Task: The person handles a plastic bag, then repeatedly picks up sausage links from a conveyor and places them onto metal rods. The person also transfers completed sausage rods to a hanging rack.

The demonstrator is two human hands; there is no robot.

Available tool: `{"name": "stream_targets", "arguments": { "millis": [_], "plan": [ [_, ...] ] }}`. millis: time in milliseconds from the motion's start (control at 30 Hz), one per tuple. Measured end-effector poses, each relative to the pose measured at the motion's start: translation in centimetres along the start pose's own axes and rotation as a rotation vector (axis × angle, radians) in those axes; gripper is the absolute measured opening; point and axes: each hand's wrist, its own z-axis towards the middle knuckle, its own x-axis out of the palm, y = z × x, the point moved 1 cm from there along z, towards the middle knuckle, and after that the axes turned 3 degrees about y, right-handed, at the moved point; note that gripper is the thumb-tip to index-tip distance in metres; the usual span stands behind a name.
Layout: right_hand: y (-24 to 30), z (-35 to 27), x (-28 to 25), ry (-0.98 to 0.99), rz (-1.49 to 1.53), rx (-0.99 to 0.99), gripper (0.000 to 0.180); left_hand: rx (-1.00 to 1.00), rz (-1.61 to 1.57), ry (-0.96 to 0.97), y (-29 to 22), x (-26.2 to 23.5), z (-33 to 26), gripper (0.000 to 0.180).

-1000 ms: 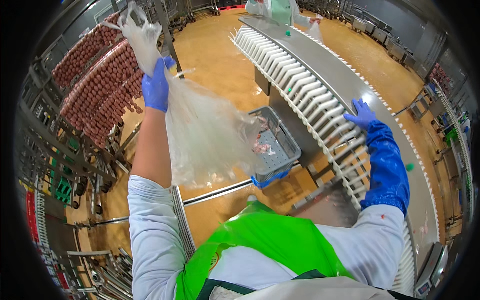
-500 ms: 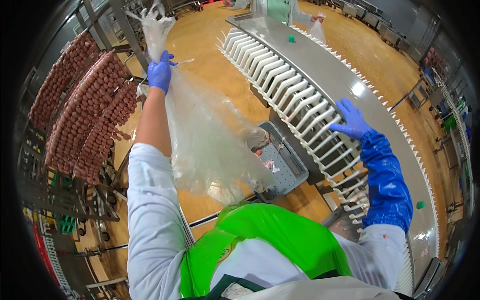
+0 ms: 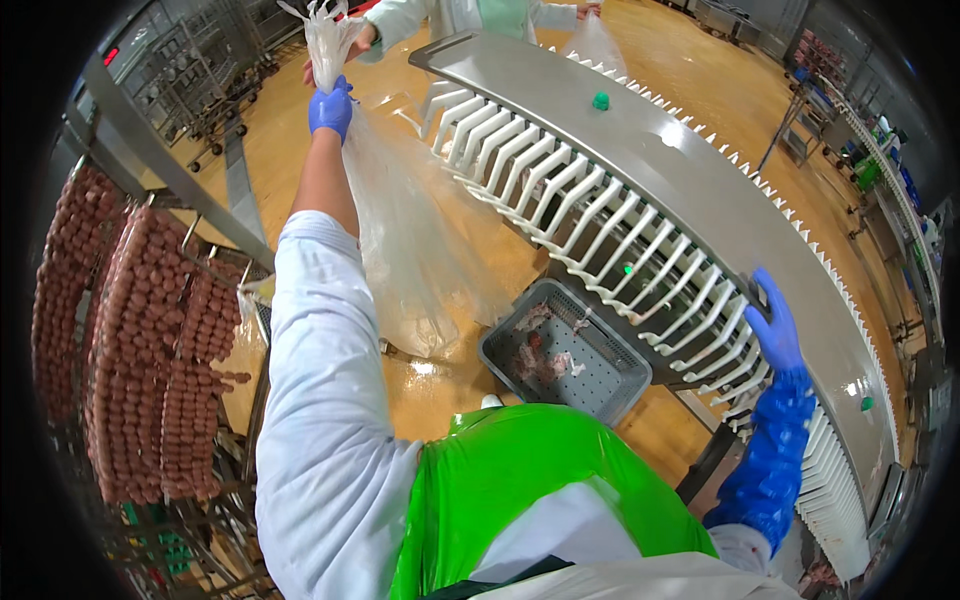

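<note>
A large clear plastic bag [image 3: 405, 250] hangs from my left hand [image 3: 331, 108], which is closed round its bunched neck at the far left. The bag drapes down beside the machine, its lower end above the floor. My right hand [image 3: 774, 322], in a blue glove, rests with fingers spread on the near edge of the long steel machine top [image 3: 690, 180]. White plastic hooks [image 3: 560, 185] line this edge. Another person's hand [image 3: 352, 50] reaches toward the bag's top, just beyond my left hand; whether it touches the plastic I cannot tell.
A grey perforated crate [image 3: 610, 385] with meat scraps stands on the floor below the hooks. Racks of linked sausages [image 3: 150, 360] hang at the left. Across the machine's far end stands a co-worker in a white sleeve [image 3: 400, 28], holding another clear bag [image 3: 596, 45].
The left hand with the bag has shifted slightly relative to the machine, toward the co-worker, whose hand now reaches to the bag's top. My right hand has slid nearer along the machine edge.
</note>
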Motion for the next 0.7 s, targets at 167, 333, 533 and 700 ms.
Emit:
{"name": "stream_targets", "arguments": {
  "millis": [167,333,533,700],
  "plan": [
    [4.1,-7.9,2.1,-0.320,-0.020,0.159,0.051,-0.002,0.063,-0.040,3.4,3.8,9.0,0.047],
    [3.9,-16.2,3.2,-0.552,-0.002,0.331,0.048,0.148,0.079,-0.089,5.5,4.4,14.5,0.059],
    [4.8,-24.5,6.2,-0.649,-0.131,0.554,0.044,0.005,-0.016,0.002,6.0,3.9,17.3,0.081],
    [4.8,-28.5,9.0,-0.746,-0.010,0.656,0.042,0.008,-0.154,-0.097,11.2,4.1,17.1,0.081]
  ]
}}
